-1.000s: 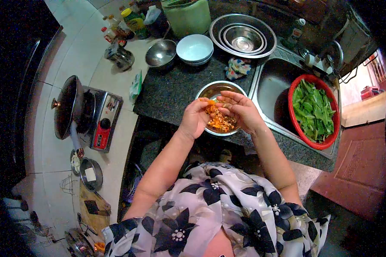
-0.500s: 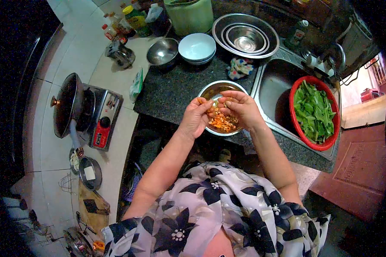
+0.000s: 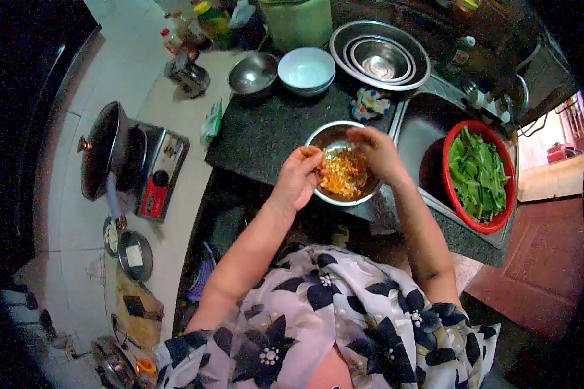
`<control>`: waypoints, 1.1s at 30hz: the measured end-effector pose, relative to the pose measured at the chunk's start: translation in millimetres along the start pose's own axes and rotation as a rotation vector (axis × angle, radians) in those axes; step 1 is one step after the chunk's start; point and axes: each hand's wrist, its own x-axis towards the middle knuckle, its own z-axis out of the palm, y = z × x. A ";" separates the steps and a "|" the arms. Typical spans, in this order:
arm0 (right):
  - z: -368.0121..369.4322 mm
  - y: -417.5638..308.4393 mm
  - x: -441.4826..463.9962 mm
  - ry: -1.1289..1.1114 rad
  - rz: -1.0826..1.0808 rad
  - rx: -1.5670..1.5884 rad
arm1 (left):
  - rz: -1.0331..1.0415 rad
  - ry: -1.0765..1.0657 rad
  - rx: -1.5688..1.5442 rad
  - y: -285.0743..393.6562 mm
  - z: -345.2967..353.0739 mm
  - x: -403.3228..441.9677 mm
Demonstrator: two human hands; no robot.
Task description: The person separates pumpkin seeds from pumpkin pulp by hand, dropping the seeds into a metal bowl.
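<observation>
A steel bowl (image 3: 353, 201) stands near the front edge of the dark counter, with small orange and whitish pieces (image 3: 344, 174) inside. At the bowl's left rim is my left hand (image 3: 300, 175), its thumb and fingers pinched together on something orange, too small to make out. My right hand (image 3: 376, 154) hangs over the bowl's right side, smeared by motion, so its fingers and anything in them cannot be told.
Behind the bowl are white bowls (image 3: 307, 68), a steel bowl (image 3: 254, 74), nested basins (image 3: 379, 59) and a spotted cloth (image 3: 370, 104). A red basin of green leaves (image 3: 477, 175) sits in the sink at right. A pan (image 3: 104, 152) and stove (image 3: 164, 175) are at left.
My right hand has moved away from my left hand, toward the bowl's right side, and turned downward. My left hand stays pinched at the left rim. The view has shifted slightly.
</observation>
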 end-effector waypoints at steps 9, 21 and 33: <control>16.0 32.3 -6.4 -0.154 -0.245 -0.858 | 0.017 0.032 -0.021 -0.2 3.7 -2.2; -8.3 7.9 -9.1 -0.169 0.087 -0.022 | -0.028 0.068 0.014 -4.8 -0.9 -5.3; -6.7 -17.5 -22.8 -0.220 0.360 0.747 | -0.006 0.024 0.161 -7.7 25.6 -9.0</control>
